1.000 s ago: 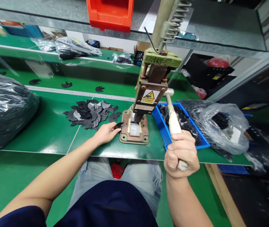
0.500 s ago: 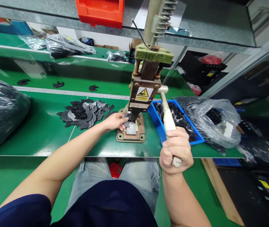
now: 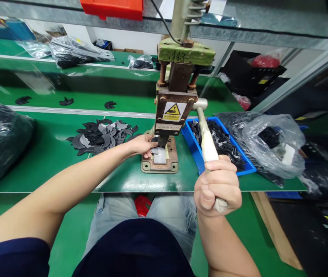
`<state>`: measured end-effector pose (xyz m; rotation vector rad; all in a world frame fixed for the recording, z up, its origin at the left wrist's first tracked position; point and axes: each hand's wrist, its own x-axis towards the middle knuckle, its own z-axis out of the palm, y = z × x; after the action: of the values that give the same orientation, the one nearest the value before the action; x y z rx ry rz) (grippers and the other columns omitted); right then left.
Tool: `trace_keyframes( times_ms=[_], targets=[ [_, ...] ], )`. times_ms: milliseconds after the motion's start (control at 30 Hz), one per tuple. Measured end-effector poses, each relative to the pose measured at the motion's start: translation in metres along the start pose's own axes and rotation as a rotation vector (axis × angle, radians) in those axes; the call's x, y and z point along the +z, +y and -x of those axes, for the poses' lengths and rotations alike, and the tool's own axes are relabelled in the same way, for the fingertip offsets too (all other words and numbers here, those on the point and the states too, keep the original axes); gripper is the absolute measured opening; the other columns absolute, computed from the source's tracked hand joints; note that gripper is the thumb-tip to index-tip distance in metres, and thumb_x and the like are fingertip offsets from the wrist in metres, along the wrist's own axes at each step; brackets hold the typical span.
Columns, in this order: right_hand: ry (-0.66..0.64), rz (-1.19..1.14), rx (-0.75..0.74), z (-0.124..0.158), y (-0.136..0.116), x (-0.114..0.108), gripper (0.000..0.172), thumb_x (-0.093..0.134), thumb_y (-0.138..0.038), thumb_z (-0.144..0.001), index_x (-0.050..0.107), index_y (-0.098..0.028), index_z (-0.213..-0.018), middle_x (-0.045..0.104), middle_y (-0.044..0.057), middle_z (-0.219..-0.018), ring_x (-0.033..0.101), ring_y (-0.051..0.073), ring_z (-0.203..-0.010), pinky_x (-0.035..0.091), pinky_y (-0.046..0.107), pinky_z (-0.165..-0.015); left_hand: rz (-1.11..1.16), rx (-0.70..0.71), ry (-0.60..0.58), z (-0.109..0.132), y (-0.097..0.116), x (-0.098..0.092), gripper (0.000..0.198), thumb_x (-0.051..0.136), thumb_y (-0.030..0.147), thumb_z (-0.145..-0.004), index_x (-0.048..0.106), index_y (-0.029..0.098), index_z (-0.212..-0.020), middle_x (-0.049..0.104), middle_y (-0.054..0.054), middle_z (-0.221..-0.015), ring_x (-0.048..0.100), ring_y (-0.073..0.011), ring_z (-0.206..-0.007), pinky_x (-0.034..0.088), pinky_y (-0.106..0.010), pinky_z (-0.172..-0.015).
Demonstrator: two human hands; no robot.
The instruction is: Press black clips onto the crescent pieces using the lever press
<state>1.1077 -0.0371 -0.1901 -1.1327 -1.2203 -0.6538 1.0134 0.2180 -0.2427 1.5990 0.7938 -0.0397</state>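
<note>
A hand press (image 3: 175,111) with a yellow warning label stands on the green table. My right hand (image 3: 218,185) is wrapped round its cream taped lever (image 3: 206,142). At the press base (image 3: 159,166), my left hand (image 3: 144,145) pinches a small dark curved piece (image 3: 154,150) beside the punch, over a pale plate (image 3: 159,157). The fingers and the punch partly hide that piece. Left of the press lies a pile of black and grey curved pieces (image 3: 103,135). A blue bin (image 3: 193,152) holding many dark pieces sits to the right, behind the lever.
A large black bag (image 3: 2,142) rests at the far left, and a clear plastic bag (image 3: 276,144) lies right of the bin. Several dark parts sit along the strip behind the table rail (image 3: 80,111). A metal shelf (image 3: 256,38) with a red bin (image 3: 113,8) overhangs the back.
The view has shifted slightly. My left hand has turned a little, and less of the dark piece shows beside the punch. My right hand remains on the lever.
</note>
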Motion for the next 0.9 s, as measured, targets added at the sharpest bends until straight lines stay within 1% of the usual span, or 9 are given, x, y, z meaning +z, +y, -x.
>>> trace_keyframes(
  times_ms=[267,333,400,500,567,667,733,800,900],
  targets=[
    [0.012,-0.038,-0.015,-0.003,0.0,0.002,0.025,0.068,-0.03,-0.091,0.051,-0.023,-0.073,0.059,-0.005,-0.067,0.068,0.021,-0.083,0.052,0.057,-0.097,-0.01,-0.015,0.018,0.002,0.009,0.007,0.037,0.077,0.03,-0.091,0.068,0.018,-0.125,0.063,0.003,-0.051,0.059,-0.0166,-0.038,0.048,-0.025,-0.045],
    [0.001,-0.035,-0.018,-0.004,-0.001,0.001,0.026,0.068,-0.03,-0.091,0.051,-0.023,-0.073,0.059,-0.005,-0.068,0.068,0.021,-0.083,0.052,0.058,-0.098,-0.016,0.009,0.028,0.005,0.01,0.01,0.034,0.077,0.033,-0.092,0.068,0.017,-0.121,0.064,0.002,-0.052,0.061,-0.0183,-0.04,0.051,-0.027,-0.047],
    [-0.011,-0.031,-0.014,-0.004,-0.001,0.0,0.025,0.068,-0.031,-0.091,0.053,-0.024,-0.073,0.061,-0.004,-0.068,0.068,0.022,-0.083,0.052,0.059,-0.098,0.015,0.039,0.002,0.009,0.011,0.007,0.027,0.078,0.036,-0.092,0.068,0.017,-0.108,0.066,-0.001,-0.058,0.065,-0.0203,-0.046,0.054,-0.03,-0.05],
    [-0.012,-0.024,-0.015,-0.003,-0.001,-0.002,0.024,0.068,-0.033,-0.092,0.055,-0.025,-0.073,0.063,-0.004,-0.068,0.069,0.023,-0.083,0.053,0.059,-0.097,0.079,0.161,-0.072,0.016,0.01,-0.017,0.026,0.077,0.039,-0.091,0.066,0.017,-0.095,0.075,-0.01,-0.082,0.072,-0.0199,-0.061,0.055,-0.029,-0.055],
    [-0.016,-0.026,-0.018,-0.003,-0.001,-0.003,0.023,0.068,-0.033,-0.092,0.056,-0.025,-0.074,0.063,-0.004,-0.068,0.069,0.023,-0.083,0.053,0.059,-0.098,0.041,0.276,-0.002,0.02,0.004,-0.045,0.027,0.071,0.042,-0.093,0.067,0.016,-0.099,0.077,-0.012,-0.096,0.072,-0.0178,-0.07,0.054,-0.027,-0.057],
    [-0.02,-0.048,-0.019,-0.003,0.0,-0.002,0.023,0.069,-0.03,-0.09,0.055,-0.024,-0.073,0.062,-0.004,-0.069,0.069,0.023,-0.084,0.051,0.059,-0.098,-0.263,0.376,0.284,0.022,-0.014,-0.09,0.025,0.063,0.041,-0.096,0.07,0.018,-0.102,0.077,-0.009,-0.098,0.07,-0.0183,-0.079,0.055,-0.029,-0.07],
    [-0.011,-0.061,-0.02,-0.004,0.001,-0.001,0.022,0.068,-0.028,-0.089,0.053,-0.024,-0.073,0.061,-0.004,-0.068,0.068,0.023,-0.083,0.051,0.058,-0.097,-0.588,0.414,0.396,0.022,-0.03,-0.109,0.02,0.062,0.035,-0.094,0.073,0.02,-0.101,0.078,-0.008,-0.1,0.07,-0.0226,-0.09,0.056,-0.036,-0.085],
    [-0.001,-0.064,-0.019,-0.004,0.001,0.001,0.022,0.068,-0.028,-0.088,0.053,-0.024,-0.073,0.06,-0.004,-0.068,0.068,0.023,-0.082,0.051,0.058,-0.095,-0.876,0.457,0.409,0.022,-0.046,-0.115,0.021,0.063,0.028,-0.09,0.076,0.02,-0.105,0.077,-0.011,-0.11,0.069,-0.0291,-0.106,0.053,-0.044,-0.099],
    [0.002,-0.061,-0.03,-0.005,0.002,0.001,0.021,0.068,-0.028,-0.087,0.053,-0.024,-0.073,0.06,-0.004,-0.068,0.068,0.023,-0.082,0.052,0.058,-0.093,-1.126,0.496,0.393,0.026,-0.062,-0.105,0.03,0.062,0.022,-0.089,0.079,0.018,-0.113,0.073,-0.018,-0.126,0.064,-0.0371,-0.121,0.049,-0.053,-0.104]
  ],
)
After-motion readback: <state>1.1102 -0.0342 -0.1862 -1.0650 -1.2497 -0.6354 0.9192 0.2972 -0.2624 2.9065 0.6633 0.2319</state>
